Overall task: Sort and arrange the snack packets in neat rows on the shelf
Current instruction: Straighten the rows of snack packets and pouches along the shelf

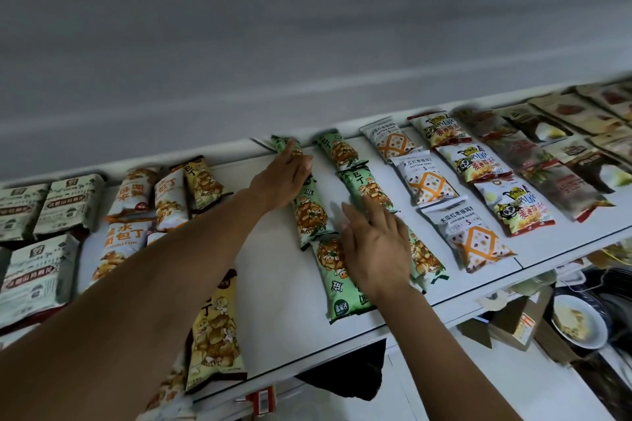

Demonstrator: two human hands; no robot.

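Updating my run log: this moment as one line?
step: straightening rows | left hand: pressing far green packet | right hand: flat on near green packets

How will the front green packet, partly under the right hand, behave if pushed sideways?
Likely slides easily: the green packet looks glossy and lies flat on the smooth white shelf. It looks puffy and light, so it may skew under the right hand. Its end reaches the shelf's front edge, so a careless push might drop it.

The only camera rides on my head. It faces forward and down, close over the white shelf (273, 284).
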